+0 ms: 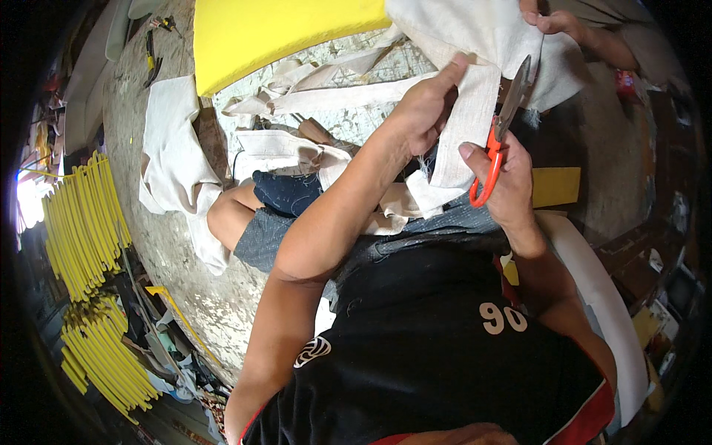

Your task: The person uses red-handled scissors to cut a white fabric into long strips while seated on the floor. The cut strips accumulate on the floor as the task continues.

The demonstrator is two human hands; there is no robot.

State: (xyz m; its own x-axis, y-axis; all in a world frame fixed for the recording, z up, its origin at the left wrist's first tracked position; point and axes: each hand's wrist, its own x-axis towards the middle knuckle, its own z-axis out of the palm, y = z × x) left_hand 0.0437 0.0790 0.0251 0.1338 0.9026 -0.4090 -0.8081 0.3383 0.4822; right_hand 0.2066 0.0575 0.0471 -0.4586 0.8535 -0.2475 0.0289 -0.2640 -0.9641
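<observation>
Head view: strip beside scissors, cloth held at the far side
Holding the pale strip [475,100] in the left hand [426,111], with fingertips against its upper part, probably to steady the edge; full grip partly hidden. Gripping the scissors [495,141] by the orange handle in the right hand [512,178], with blades pointing forward along the strip's right edge, apparently for alignment; blade gap impossible to tell. Held at upper right in a co-worker's hand [558,24]: the wider cloth [475,30], likely to take up slack. Laid left of the left hand: loose strips [356,96], near the yellow panel [289,37]. Draped farther left: white fabric [174,141], on the worn surface [170,245], seemingly placed out of the scissors' way.
</observation>
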